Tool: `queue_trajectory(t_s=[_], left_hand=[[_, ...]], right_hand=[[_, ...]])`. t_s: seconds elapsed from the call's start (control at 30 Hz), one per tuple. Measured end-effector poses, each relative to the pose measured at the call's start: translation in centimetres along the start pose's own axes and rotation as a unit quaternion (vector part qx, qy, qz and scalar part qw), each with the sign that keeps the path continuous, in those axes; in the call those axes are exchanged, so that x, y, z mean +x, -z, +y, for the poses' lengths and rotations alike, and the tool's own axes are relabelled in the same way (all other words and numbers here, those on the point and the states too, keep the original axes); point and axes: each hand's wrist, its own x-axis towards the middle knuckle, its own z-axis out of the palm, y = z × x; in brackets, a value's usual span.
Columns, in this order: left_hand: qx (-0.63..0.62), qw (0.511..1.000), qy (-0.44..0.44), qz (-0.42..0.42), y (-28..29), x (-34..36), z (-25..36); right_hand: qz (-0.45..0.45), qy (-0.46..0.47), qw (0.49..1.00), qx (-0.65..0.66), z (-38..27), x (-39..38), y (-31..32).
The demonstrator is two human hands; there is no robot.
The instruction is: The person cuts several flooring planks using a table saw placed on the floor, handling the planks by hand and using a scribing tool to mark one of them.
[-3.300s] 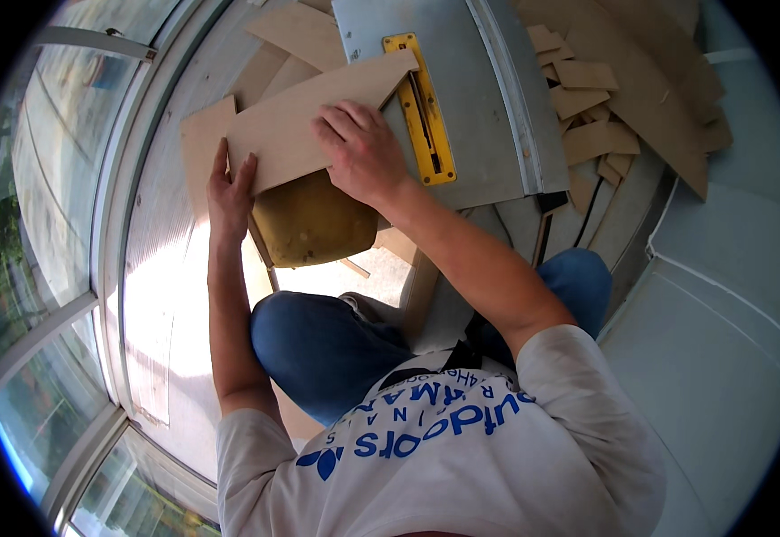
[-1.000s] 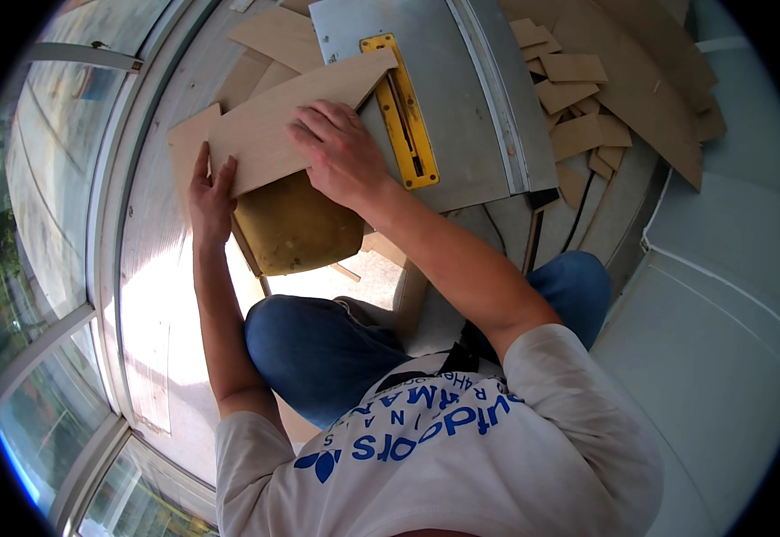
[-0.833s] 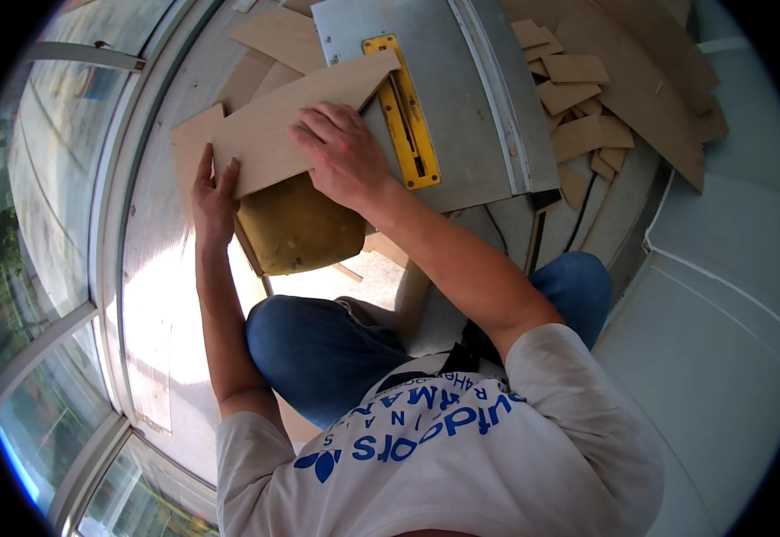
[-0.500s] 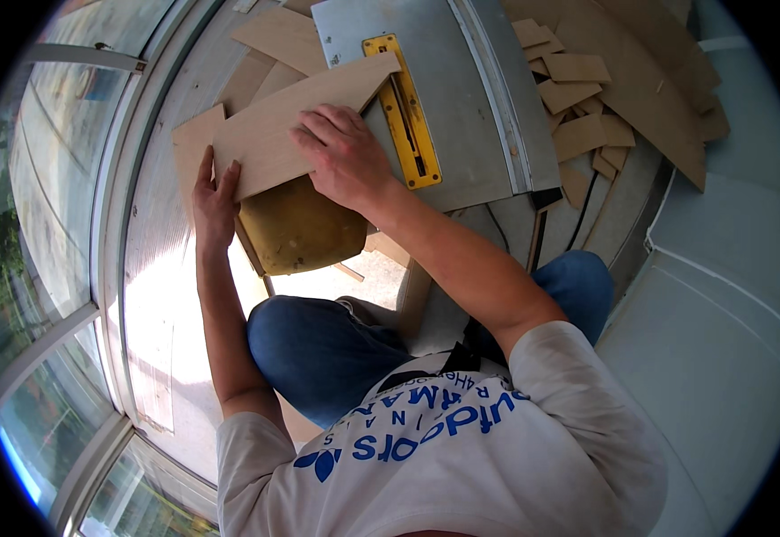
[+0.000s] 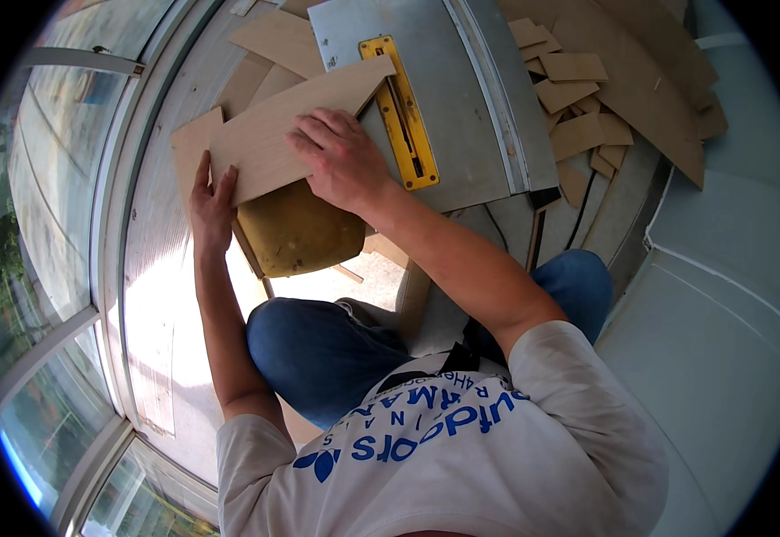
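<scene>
A flat, light-brown wooden board [image 5: 260, 134] lies slanted over the left side of a grey table saw [image 5: 461, 116]. Its pointed far-right corner overlaps the saw's yellow insert plate [image 5: 400, 125], which has a dark slot. My right hand [image 5: 336, 157] rests on the board near its middle, fingers curled on top. At the board's left end is my left hand [image 5: 214, 201], its thumb on the near corner and its fingers along the end edge. Some left fingertips are hidden. Under the board's near edge shows a worn yellow panel [image 5: 300, 231].
Another brown panel [image 5: 195, 134] stands behind my left hand. Loose board pieces [image 5: 578, 89] pile up right of the saw, beside a larger sheet [image 5: 654, 116]. Framed windows [image 5: 59, 188] run along the left. A dark cable [image 5: 582, 210] lies right of the saw, and my knees are close below it.
Hardly anything differs. Both hands keep their hold on the board, and the whole view has shifted very slightly.
</scene>
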Motion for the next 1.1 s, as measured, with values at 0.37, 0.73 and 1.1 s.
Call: queue_trajectory(t_s=[0.37,0.73,1.1], left_hand=[[-0.039,0.999,0.0,-0.013,0.6,0.4,-0.9],[-0.062,0.998,-0.003,-0.014,0.5,0.4,-0.9],[-0.05,0.998,0.022,-0.015,0.9,0.0,-0.2]], right_hand=[[-0.006,0.013,1.0,-0.005,0.1,0.0,-0.2],[-0.018,0.011,1.0,0.004,0.1,-0.1,-0.3],[-0.023,0.03,0.999,0.009,0.3,-0.2,-0.9]])
